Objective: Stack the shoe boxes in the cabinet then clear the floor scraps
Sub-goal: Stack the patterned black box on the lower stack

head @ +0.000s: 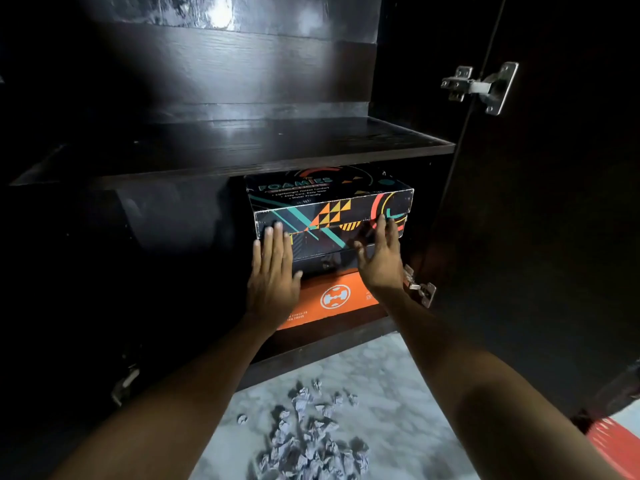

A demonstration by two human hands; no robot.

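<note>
— Black card with bright triangles: the patterned box (332,206) sits on top of the stack in the lower bay of the cabinet (242,147), long axis running nine to three, its front face toward the person.
— And each grip?
— Left hand (273,271) lies flat, fingers straight against the front at the box's seven o'clock corner. Right hand (379,258) is spread, fingertips at the five o'clock corner; whether they touch I cannot tell. Neither holds anything.
— Room to push?
— I'd judge toward twelve, deeper in. The shelf (263,157) is just above the lid; the right wall is near, with dark space at nine. An orange box (329,299) lies at the bottom.
— Scraps?
— Crumpled paper (308,441) on the floor (398,393) at six, untouched.
</note>
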